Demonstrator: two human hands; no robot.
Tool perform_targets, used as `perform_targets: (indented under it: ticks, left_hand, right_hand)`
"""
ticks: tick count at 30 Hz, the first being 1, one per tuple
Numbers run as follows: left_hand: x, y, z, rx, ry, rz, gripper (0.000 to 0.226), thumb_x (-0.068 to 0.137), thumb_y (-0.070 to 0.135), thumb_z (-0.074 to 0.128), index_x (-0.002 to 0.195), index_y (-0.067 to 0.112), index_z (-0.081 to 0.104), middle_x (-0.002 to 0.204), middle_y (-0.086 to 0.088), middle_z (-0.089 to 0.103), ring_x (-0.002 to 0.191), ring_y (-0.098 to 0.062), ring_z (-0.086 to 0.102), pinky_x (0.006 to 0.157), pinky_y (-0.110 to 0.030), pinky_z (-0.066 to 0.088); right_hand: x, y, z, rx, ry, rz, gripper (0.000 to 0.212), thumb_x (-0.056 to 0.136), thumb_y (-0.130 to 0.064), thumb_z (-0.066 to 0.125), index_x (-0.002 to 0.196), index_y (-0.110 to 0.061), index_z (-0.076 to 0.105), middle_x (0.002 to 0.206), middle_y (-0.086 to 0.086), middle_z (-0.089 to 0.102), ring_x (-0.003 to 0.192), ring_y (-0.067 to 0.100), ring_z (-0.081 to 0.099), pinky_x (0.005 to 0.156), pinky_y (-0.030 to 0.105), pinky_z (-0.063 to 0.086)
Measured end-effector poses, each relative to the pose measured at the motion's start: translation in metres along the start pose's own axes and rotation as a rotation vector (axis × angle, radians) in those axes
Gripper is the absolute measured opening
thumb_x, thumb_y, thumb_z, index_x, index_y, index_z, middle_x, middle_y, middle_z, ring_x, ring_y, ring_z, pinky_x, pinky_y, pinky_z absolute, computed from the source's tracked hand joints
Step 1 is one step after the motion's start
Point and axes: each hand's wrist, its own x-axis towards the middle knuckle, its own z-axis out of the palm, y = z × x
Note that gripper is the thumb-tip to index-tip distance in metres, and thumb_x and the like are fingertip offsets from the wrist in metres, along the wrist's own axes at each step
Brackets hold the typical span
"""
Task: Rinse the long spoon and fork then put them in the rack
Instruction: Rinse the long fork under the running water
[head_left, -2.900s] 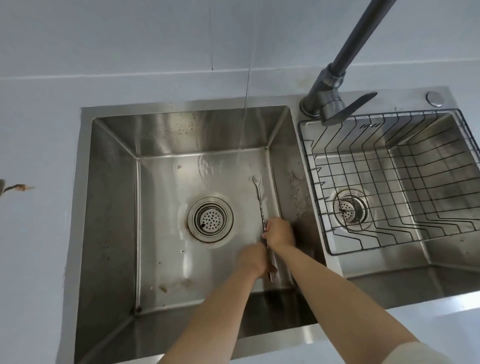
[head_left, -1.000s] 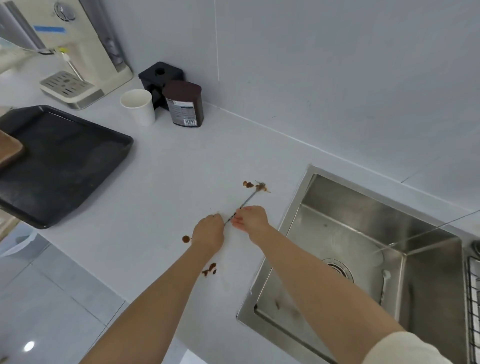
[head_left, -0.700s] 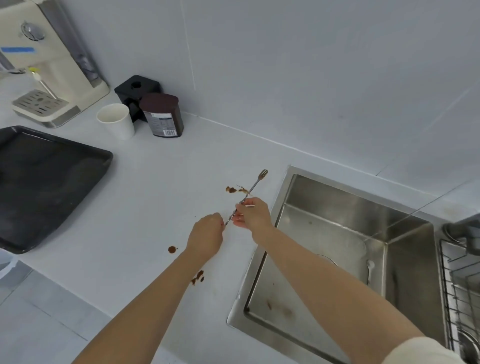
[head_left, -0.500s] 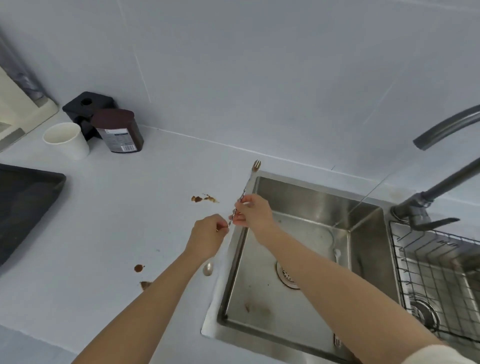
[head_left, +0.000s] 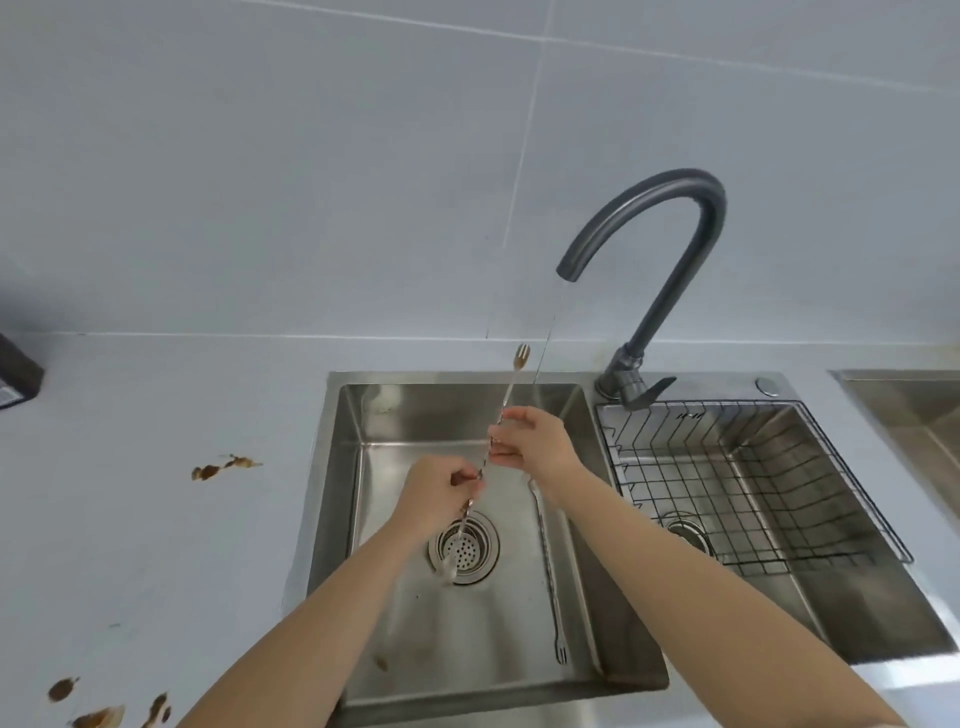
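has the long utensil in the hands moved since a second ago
Yes. The long utensil, held by the left hand and right hand, went from the stained counter rightward to over the left sink basin, near the tap.

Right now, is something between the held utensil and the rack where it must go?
Nothing visible blocks the way. Both hands, left hand and right hand, hold the utensil over the left basin, fork end up beside the water stream. The rack sits open-topped in the right basin; only the faucet base stands near its back corner.
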Motion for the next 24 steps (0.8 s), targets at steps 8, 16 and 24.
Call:
perform_targets:
  ticks: [8, 16, 24]
  left_hand:
    - [0.017, 0.013, 0.02, -0.037, -0.051, 0.008, 0.02, 0.085, 0.003, 0.059, 0.07, 0.016, 0.059, 0.058, 0.003, 0.056, 0.034, 0.006, 0.051, 0.044, -0.008, 0.045]
    - [0.029, 0.013, 0.023, -0.016, -0.059, 0.016, 0.028, 0.085, 0.005, 0.06, 0.064, 0.023, 0.058, 0.06, 0.003, 0.057, 0.042, 0.003, 0.055, 0.047, -0.007, 0.046]
    - [0.033, 0.006, 0.022, -0.047, -0.042, -0.011, 0.027, 0.083, 0.004, 0.061, 0.064, 0.023, 0.061, 0.059, 0.004, 0.058, 0.044, 0.001, 0.054, 0.049, -0.011, 0.048]
  right_hand:
    - [0.027, -0.038, -0.046, 0.274, 0.055, -0.022, 0.054, 0.088, 0.004, 0.054, 0.138, 0.002, 0.034, 0.091, 0.007, 0.059, 0.084, 0.021, 0.061, 0.087, 0.032, 0.051]
    - [0.047, -0.053, -0.05, 0.29, -0.058, -0.052, 0.036, 0.088, 0.014, 0.047, 0.123, 0.008, 0.048, 0.088, 0.01, 0.061, 0.063, 0.012, 0.068, 0.064, 0.021, 0.059]
    - [0.059, -0.055, -0.044, 0.176, -0.023, -0.054, 0.012, 0.093, -0.003, 0.05, 0.083, -0.007, 0.055, 0.077, 0.01, 0.062, 0.05, 0.011, 0.068, 0.056, 0.022, 0.059]
